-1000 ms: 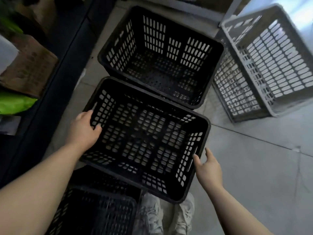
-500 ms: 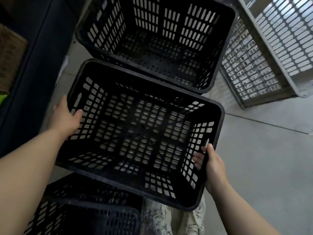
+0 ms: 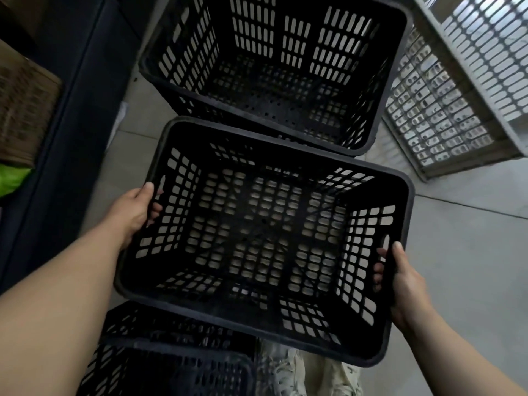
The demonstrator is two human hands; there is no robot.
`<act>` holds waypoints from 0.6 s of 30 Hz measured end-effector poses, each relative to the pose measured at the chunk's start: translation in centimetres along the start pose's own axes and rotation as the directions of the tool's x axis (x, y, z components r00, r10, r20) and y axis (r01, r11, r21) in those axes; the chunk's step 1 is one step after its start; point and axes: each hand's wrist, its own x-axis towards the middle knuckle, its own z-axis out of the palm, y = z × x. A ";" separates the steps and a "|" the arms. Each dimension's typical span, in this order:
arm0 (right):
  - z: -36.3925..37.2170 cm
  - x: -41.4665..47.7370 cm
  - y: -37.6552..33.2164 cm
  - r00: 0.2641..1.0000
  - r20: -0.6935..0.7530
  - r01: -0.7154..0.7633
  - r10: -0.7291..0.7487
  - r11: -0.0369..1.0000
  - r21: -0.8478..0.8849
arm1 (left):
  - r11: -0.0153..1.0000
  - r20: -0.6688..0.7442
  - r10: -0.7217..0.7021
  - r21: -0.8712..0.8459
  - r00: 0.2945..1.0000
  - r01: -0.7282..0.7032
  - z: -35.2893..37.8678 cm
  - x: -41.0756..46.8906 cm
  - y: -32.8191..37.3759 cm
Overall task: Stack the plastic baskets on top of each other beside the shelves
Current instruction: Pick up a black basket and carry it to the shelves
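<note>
A black slotted plastic basket [image 3: 285, 155] hangs in the middle of the head view, held level above the floor. My left hand [image 3: 134, 212] grips its left rim, fingers poking through the handle slot. My right hand [image 3: 405, 278] grips the right rim the same way. Just beyond it a second, deeper black basket [image 3: 380, 90] stands on the floor. Below my left arm another black basket [image 3: 177, 364] sits at the bottom left, partly hidden by the held one.
A white slotted basket [image 3: 445, 110] leans at the upper right. The dark shelf unit [image 3: 65, 144] runs along the left, with a cardboard box [image 3: 25, 112] and something green [image 3: 11, 178] on it. My shoes [image 3: 288, 372] show under the held basket. Grey concrete floor [image 3: 468, 252] lies to the right.
My right hand reached the basket's right rim and closed on it, my left hand shifted to the left rim, and the basket has risen and tilted closer to the camera.
</note>
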 end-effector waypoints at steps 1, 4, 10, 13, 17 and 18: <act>-0.4 0.0 -0.1 1.000 -0.009 0.007 -0.007 1.000 -0.009 | 1.000 0.003 0.005 -0.004 1.000 -0.005 0.3 -0.3 0.0; -1.9 -0.6 -0.6 0.999 -0.024 0.024 -0.025 0.999 -0.028 | 1.000 -0.009 0.018 0.012 1.000 -0.018 0.9 -1.3 0.0; -6.1 -3.6 -2.7 0.998 -0.046 0.028 -0.029 0.999 -0.033 | 0.999 0.006 0.042 0.020 0.999 -0.042 1.1 -5.8 1.9; -8.3 -5.8 -4.5 0.997 -0.072 0.036 -0.038 0.999 -0.038 | 0.998 0.018 0.060 0.034 0.998 -0.061 1.1 -9.3 4.1; -12.0 -9.6 -7.7 0.994 -0.106 0.034 -0.034 0.999 0.003 | 0.993 0.033 0.108 0.043 0.994 -0.109 1.4 -14.7 8.3; -13.0 -10.6 -8.5 0.992 -0.120 0.038 -0.036 0.999 0.011 | 0.991 0.036 0.126 0.047 0.991 -0.128 1.6 -16.0 9.3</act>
